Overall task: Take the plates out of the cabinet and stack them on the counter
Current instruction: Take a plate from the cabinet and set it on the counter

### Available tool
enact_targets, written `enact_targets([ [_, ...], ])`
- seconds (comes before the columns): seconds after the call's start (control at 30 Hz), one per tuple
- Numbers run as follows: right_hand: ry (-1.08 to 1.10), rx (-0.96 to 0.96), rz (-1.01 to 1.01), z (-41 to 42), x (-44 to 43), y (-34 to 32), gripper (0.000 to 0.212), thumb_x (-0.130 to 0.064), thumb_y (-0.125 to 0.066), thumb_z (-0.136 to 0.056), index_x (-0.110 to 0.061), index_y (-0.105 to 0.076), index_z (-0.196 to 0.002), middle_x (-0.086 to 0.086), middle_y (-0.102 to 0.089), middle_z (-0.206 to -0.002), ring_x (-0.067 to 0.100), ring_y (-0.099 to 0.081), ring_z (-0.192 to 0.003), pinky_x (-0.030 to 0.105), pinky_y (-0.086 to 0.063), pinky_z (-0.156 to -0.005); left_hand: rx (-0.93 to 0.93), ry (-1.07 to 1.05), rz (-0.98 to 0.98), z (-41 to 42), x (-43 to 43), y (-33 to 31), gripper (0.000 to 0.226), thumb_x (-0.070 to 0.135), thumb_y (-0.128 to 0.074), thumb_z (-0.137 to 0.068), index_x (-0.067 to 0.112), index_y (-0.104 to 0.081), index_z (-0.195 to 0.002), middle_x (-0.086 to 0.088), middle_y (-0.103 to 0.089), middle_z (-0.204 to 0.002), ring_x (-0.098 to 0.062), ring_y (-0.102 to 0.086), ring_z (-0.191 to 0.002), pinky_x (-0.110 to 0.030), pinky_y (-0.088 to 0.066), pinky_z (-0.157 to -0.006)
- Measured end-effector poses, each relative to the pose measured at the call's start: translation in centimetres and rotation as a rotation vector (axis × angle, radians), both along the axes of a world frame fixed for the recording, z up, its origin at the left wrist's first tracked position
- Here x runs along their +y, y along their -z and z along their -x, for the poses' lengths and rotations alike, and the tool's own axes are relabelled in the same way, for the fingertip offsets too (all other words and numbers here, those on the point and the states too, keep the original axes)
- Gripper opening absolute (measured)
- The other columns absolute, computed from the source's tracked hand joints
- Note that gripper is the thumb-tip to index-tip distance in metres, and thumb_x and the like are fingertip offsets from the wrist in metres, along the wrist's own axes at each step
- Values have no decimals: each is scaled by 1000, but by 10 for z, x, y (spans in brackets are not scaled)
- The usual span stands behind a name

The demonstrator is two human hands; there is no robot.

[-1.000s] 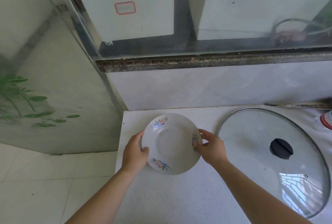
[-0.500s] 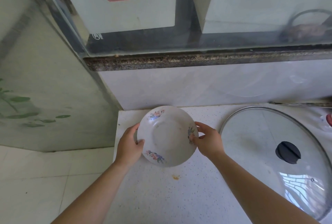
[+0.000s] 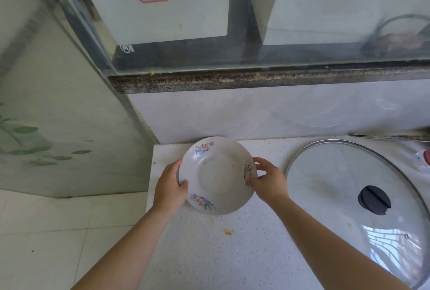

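Note:
A white deep plate with small flower prints (image 3: 217,174) is at the far left corner of the white speckled counter (image 3: 232,255), close to the back wall. My left hand (image 3: 169,188) grips its left rim and my right hand (image 3: 267,180) grips its right rim. The plate tilts slightly toward me. I cannot tell whether its underside touches the counter. No cabinet is in view.
A large glass pot lid with a black knob (image 3: 358,201) lies on the counter right of the plate. A dark stone sill (image 3: 256,79) and a window run behind. The counter's left edge drops to a tiled floor (image 3: 58,231). An orange stain (image 3: 227,232) marks the counter.
Both hands have carried the plate away from me, toward the back wall and the counter's left corner. The grip on the two rims is the same.

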State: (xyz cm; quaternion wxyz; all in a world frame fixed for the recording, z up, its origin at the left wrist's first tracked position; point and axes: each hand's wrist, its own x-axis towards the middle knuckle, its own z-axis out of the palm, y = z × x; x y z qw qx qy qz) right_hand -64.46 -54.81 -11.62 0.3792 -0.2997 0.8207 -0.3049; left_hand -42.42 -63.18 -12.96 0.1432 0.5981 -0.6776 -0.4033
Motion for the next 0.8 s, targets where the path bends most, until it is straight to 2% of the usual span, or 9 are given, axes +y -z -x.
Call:
enact_targets([
  [0.07, -14, -3, -8, 0, 2, -3, 44, -17, -63, -84, -32, -53, -125, -8, -63, -115, 8, -65, -74, 21, -50, -44, -72, 43, -2, 2, 1, -4, 60, 6, -54, -86, 20, -35, -142, 0, -40, -143, -21, -50, -120, -23, -39, -89],
  [0.13, -31, -9, -24, -2, 4, -7, 47, -18, -64, -84, -31, -51, -128, -6, -61, -119, 13, -65, -80, 19, -48, -45, -163, 103, -10, 4, 3, -9, 64, 13, -55, -88, 16, -26, -145, -2, -31, -149, -19, -43, -128, -26, -38, -93],
  [0.27, -86, 10, -61, -4, 12, -17, 49, -24, -69, -81, -24, -52, -127, -4, -58, -127, 17, -63, -93, 17, -44, -51, -250, 152, -56, 6, 11, -22, 70, 22, -57, -89, 14, -18, -147, -3, -22, -154, -19, -37, -134, -29, -38, -98],
  [0.33, -120, 38, -76, -6, 19, -26, 47, -28, -69, -82, -21, -54, -125, -3, -56, -129, 18, -59, -99, 19, -48, -61, -239, 144, -69, 5, 17, -27, 72, 24, -57, -88, 14, -18, -147, -4, -24, -153, -19, -34, -136, -29, -35, -102],
  [0.37, -136, 50, -83, -7, 24, -30, 47, -30, -68, -82, -20, -54, -126, -2, -55, -131, 19, -57, -106, 23, -50, -71, -233, 144, -73, 4, 21, -30, 73, 25, -58, -88, 14, -18, -147, -5, -25, -153, -20, -32, -137, -29, -33, -104],
  [0.47, -195, 93, -103, -11, 40, -41, 56, -37, -66, -83, -19, -47, -133, -1, -49, -138, 20, -53, -118, 32, -47, -91, -213, 154, -65, 3, 35, -41, 72, 25, -58, -88, 15, -19, -147, -5, -27, -152, -21, -31, -138, -30, -31, -107],
  [0.67, -339, 120, -87, -25, 72, -66, 55, -45, -57, -87, -21, -45, -135, -3, -49, -139, 16, -56, -115, 32, -45, -96, -107, 132, -5, 0, 72, -68, 60, 29, -59, -87, 22, -34, -141, 1, -37, -146, -17, -43, -129, -30, -39, -102],
  [0.8, -391, 96, 29, -47, 92, -81, 45, -44, -57, -88, -24, -50, -128, -8, -55, -128, 7, -56, -100, 22, -46, -85, 26, 21, 14, -17, 110, -84, 47, 24, -60, -86, 25, -46, -131, 5, -48, -135, -11, -49, -118, -30, -44, -95],
])
